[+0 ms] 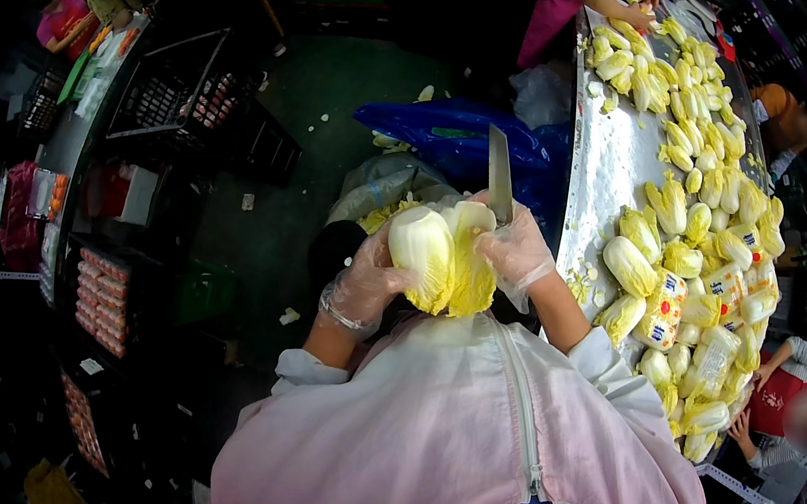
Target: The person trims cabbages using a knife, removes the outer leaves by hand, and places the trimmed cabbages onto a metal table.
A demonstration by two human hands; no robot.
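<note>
A napa cabbage (420, 251) is held in front of my chest, its white base up and its yellow leaf tips down. My left hand (370, 275), in a clear plastic glove, grips its left side. In my gloved right hand (516, 242) is a knife (498, 168), its broad blade pointing up and away from me. The same hand also holds an outer cabbage leaf (473, 255), which stands apart from the head at the top. The knife's handle is hidden in my palm.
On my right, a metal table (608, 166) bears many napa cabbages (630, 266), some in printed wrap. Below stand a blue plastic bag (465, 135) and a clear sack (387, 182) with leaves. Co-workers' hands (639, 15) are at the table's far end. Black crates (165, 92) stand left.
</note>
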